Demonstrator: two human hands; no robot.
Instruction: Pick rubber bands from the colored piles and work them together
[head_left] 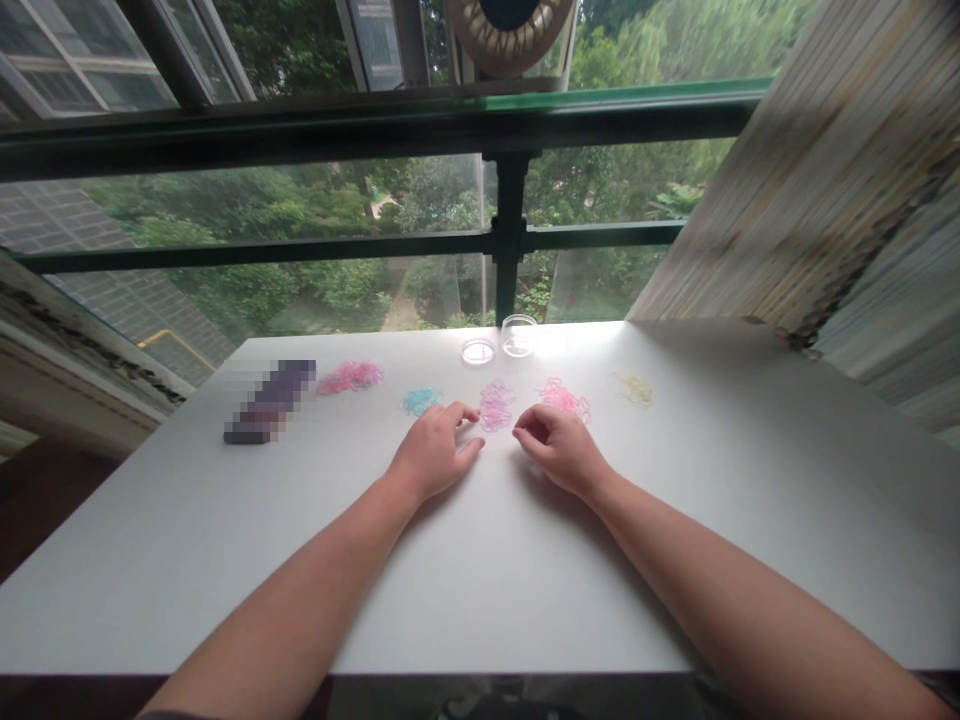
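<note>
Masking the dark block [270, 402] at left of frame, pixelation leaves any lettering unreadable! Up top, a round thing [516, 50] is cut off by the frame edge. Mid-frame on the white surface [480, 580], here are the purple bands [495, 408], a hand at either side! The left hand [433, 450] is loose, thumb and index parted, index tip right at the pile's left edge. The right hand [562, 448] curls just right of it, partly covering the pink bands [556, 393]; whether its fingers [529, 440] pinch a band, can't tell.
</note>
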